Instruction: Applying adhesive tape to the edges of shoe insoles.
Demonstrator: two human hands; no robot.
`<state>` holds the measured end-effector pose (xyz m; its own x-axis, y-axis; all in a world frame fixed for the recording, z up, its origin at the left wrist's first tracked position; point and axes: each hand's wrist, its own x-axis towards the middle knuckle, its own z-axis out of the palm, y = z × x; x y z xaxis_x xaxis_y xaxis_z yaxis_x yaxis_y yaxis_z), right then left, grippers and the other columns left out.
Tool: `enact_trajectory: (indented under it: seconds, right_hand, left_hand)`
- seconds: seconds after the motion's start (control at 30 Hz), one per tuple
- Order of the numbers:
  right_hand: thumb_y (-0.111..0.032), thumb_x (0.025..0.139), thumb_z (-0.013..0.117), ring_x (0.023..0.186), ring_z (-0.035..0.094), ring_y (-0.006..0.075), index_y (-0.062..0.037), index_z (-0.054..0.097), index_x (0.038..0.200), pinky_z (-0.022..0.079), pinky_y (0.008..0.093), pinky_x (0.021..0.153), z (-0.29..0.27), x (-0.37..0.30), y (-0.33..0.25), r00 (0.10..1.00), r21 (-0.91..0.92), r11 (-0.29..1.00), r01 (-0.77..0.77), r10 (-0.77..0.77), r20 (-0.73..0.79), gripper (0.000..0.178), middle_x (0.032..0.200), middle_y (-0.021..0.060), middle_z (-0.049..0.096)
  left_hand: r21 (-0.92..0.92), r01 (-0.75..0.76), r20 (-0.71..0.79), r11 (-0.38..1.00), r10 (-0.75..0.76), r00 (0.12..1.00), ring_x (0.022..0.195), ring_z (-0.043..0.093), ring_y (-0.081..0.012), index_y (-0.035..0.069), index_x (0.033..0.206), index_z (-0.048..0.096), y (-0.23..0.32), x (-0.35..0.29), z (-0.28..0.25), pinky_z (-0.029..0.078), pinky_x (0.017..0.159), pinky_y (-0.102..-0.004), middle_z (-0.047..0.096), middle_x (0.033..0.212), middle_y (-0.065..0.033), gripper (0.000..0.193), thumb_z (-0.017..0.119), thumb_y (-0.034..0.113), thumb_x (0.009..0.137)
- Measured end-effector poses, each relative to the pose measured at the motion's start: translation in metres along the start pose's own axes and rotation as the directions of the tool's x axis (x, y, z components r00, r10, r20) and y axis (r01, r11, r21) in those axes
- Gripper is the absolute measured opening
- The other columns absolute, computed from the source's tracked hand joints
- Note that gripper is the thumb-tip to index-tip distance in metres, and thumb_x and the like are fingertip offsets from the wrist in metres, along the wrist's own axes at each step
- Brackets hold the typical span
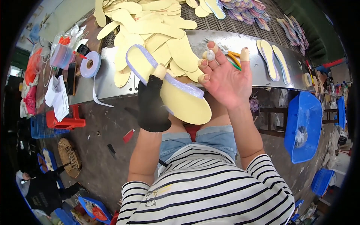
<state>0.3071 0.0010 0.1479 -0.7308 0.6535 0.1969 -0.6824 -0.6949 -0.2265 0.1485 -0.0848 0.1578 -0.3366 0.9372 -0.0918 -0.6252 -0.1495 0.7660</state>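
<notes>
In a black fingerless glove, my left hand grips a pale yellow insole over my lap, thumb on its upper face. Shiny lilac tape runs along part of the insole's edge and round its far end. My right hand is raised palm up beside it, fingers apart and holding nothing. Wrappings cover some of its fingertips. Just behind that hand, pliers with orange handles lie on the metal table. A large heap of plain yellow insoles rises beyond my left hand.
A roll of lilac tape stands at the left, its loose strip hanging over the metal table edge. Taped insoles lie at right. A red stool, a blue tub and a wicker basket are below. Another person is at lower left.
</notes>
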Motion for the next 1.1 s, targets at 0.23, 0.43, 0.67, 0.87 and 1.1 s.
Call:
enact_trajectory:
  seconds: [0.23, 0.43, 0.67, 0.87, 1.1]
  right_hand:
    - [-0.007, 0.071, 0.072, 0.086, 0.055, 0.0117, 0.0005, 0.057, 0.107, 0.043, 0.0237, 0.068, 0.021, -0.027, 0.007, 0.965, -0.993, 0.043, 0.111, -0.242, 0.097, 0.040, 0.100, 0.0054, 0.059]
    - [0.000, 0.076, 0.065, 0.065, 0.050, 0.0072, 0.0039, 0.061, 0.086, 0.038, 0.0193, 0.056, 0.021, -0.025, 0.018, 0.945, -0.989, -0.117, 0.089, -0.304, 0.121, 0.011, 0.079, 0.0034, 0.059]
    - [0.001, 0.081, 0.060, 0.062, 0.047, 0.0054, 0.0052, 0.059, 0.081, 0.036, 0.0194, 0.053, 0.015, -0.026, 0.019, 0.945, -0.999, -0.008, 0.045, -0.324, 0.045, 0.005, 0.073, 0.0030, 0.056]
    - [0.002, 0.077, 0.060, 0.060, 0.051, 0.0138, 0.0036, 0.059, 0.082, 0.040, 0.0235, 0.054, 0.035, -0.025, 0.010, 0.977, -0.974, -0.220, 0.044, -0.194, 0.088, 0.006, 0.072, 0.0082, 0.055]
    - [-0.002, 0.075, 0.062, 0.061, 0.055, 0.0238, 0.0022, 0.059, 0.080, 0.042, 0.0265, 0.054, 0.053, -0.027, 0.018, 0.937, -0.754, -0.622, 0.211, -0.091, 0.338, 0.007, 0.073, 0.0136, 0.054]
  left_hand:
    - [0.059, -0.066, -0.066, 0.996, 0.070, 0.995, 0.087, 0.062, -0.0187, -0.001, 0.113, 0.053, 0.001, 0.003, 0.002, 0.051, 0.074, -0.0313, 0.061, 0.099, -0.0094, 0.036, 0.060, 0.020, 0.085]
    - [0.076, -0.044, 0.012, 0.996, 0.043, 0.999, 0.080, 0.063, -0.0170, -0.002, 0.109, 0.056, -0.003, 0.012, -0.002, 0.053, 0.068, -0.0297, 0.063, 0.093, -0.0099, 0.031, 0.058, 0.018, 0.085]
    - [-0.078, -0.019, 0.059, 0.997, 0.024, 0.998, 0.084, 0.064, -0.0185, -0.002, 0.108, 0.055, -0.011, 0.013, -0.007, 0.053, 0.068, -0.0310, 0.063, 0.095, -0.0109, 0.029, 0.055, 0.016, 0.086]
    - [0.116, -0.107, -0.015, 0.988, 0.109, 0.994, 0.078, 0.064, -0.0163, -0.002, 0.104, 0.057, -0.002, 0.002, 0.004, 0.053, 0.067, -0.0292, 0.063, 0.089, -0.0083, 0.026, 0.058, 0.016, 0.086]
    - [0.374, -0.238, -0.135, 0.896, 0.306, 0.942, 0.065, 0.054, -0.0080, -0.002, 0.098, 0.059, -0.006, 0.004, -0.001, 0.043, 0.056, -0.0239, 0.060, 0.082, -0.0026, 0.021, 0.061, 0.015, 0.085]
